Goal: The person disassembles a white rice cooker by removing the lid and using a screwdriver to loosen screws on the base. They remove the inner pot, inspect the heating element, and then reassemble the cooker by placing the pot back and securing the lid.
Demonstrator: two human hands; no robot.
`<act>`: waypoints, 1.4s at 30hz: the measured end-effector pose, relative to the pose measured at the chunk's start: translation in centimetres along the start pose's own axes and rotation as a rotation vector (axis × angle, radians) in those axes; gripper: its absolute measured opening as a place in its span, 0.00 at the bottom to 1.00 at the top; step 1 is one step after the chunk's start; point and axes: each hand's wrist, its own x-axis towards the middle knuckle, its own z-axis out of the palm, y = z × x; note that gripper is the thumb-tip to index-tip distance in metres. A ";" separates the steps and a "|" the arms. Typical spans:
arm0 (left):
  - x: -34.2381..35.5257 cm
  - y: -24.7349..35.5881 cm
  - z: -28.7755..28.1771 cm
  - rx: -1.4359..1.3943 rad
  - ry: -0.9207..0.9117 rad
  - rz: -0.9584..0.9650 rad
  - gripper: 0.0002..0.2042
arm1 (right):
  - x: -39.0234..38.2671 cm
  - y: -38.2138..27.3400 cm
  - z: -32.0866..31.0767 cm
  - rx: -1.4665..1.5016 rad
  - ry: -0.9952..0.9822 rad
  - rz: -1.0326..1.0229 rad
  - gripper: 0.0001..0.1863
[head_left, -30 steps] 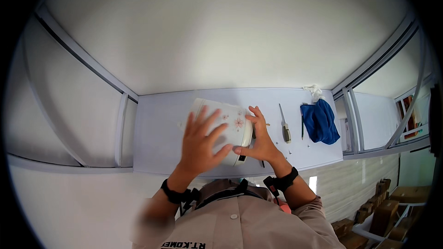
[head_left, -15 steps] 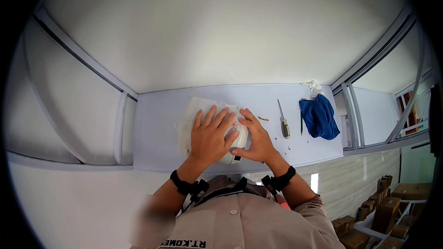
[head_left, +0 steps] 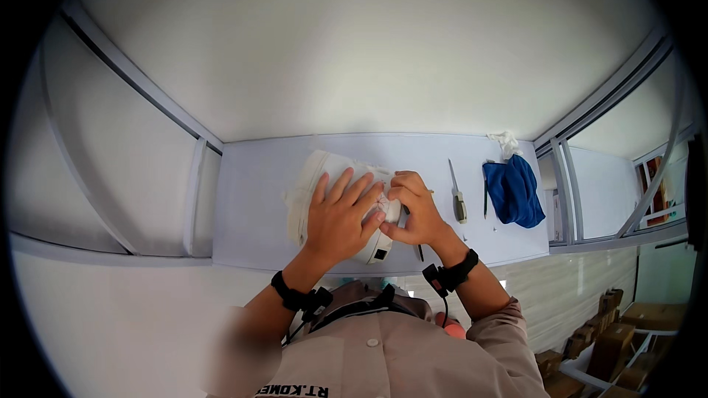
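A white, rounded appliance body (head_left: pixel 318 164) lies on the white table in front of me; its exact kind cannot be told. My left hand (head_left: pixel 335 217) rests flat across its top, fingers spread and pressing on the surface. At its right end my right hand (head_left: pixel 417 214) has its fingers curled around a white end piece (head_left: pixel 393 211), thumb toward the left thumb. Reddish thin lines, perhaps wires, show between the two hands. A small black square (head_left: pixel 380 254) sits on the appliance's near side. My fingers hide much of the right end.
To the right lie a screwdriver (head_left: pixel 460 206) with a pale handle, a dark pencil (head_left: pixel 485 195), a blue cloth (head_left: pixel 516 191) and a crumpled white tissue (head_left: pixel 507 144). Tiny screws (head_left: pixel 495 229) are scattered nearby. Grey frames flank the table; cardboard boxes (head_left: pixel 616 346) stand at lower right.
My right hand has curled from spread fingers into a grip at the appliance's right end. The left hand stays flat on top. More of the black square shows.
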 end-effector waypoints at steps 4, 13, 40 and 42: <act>-0.1 0.0 0.1 -0.015 0.015 -0.009 0.20 | -0.3 1.3 0.8 0.044 0.057 -0.064 0.23; -0.5 -0.3 0.0 -0.034 0.032 0.003 0.19 | 0.5 1.6 1.0 0.096 0.002 -0.106 0.20; -0.5 -0.1 0.1 -0.028 0.056 -0.018 0.17 | 1.3 0.7 0.6 0.147 -0.064 -0.130 0.10; -0.4 -0.1 0.0 -0.034 0.065 -0.020 0.17 | 1.4 0.3 0.4 0.131 -0.050 -0.124 0.10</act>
